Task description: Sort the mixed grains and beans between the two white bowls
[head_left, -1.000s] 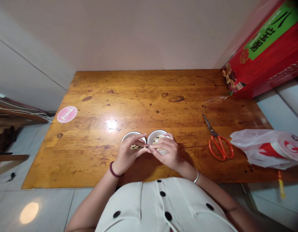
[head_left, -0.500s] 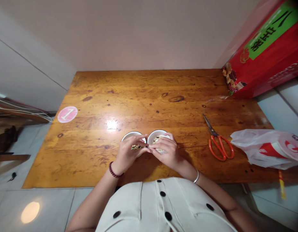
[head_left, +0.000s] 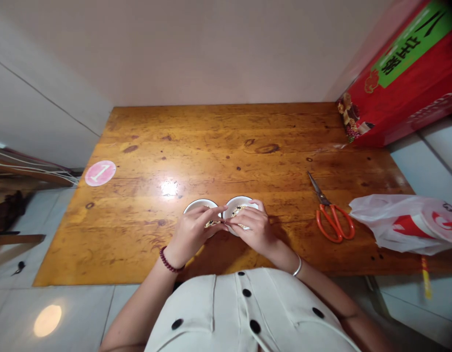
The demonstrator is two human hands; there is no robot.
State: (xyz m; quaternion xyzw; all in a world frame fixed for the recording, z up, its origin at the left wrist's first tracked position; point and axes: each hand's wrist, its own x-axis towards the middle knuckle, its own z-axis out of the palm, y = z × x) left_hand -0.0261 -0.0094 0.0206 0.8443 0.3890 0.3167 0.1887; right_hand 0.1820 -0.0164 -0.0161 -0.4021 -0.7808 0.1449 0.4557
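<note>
Two small white bowls stand side by side near the table's front edge. My left hand (head_left: 189, 229) is over the left bowl (head_left: 200, 202), covering much of it. Between its thumb and forefinger, small pale and dark bead-like pieces (head_left: 211, 224) show. My right hand (head_left: 255, 229) curls across the right bowl (head_left: 231, 208), one finger at its far rim. Inside that bowl lie pale and dark bead-like pieces (head_left: 237, 211). The fingertips of both hands meet in a pinch between the bowls. What they pinch is too small to make out.
Orange-handled scissors (head_left: 332, 215) lie on the wooden table (head_left: 196, 132) to the right, blades pointing away. Beyond them are a white plastic bag (head_left: 372, 215) and a red-and-white cup (head_left: 412, 226). A red box (head_left: 405, 102) stands back right; a pink numbered disc (head_left: 100, 173) lies left.
My left hand has shifted slightly left, its forefinger reaching further over towards the right bowl. My right hand has barely moved. The fingertips stay together, and the camera view has shifted a little.
</note>
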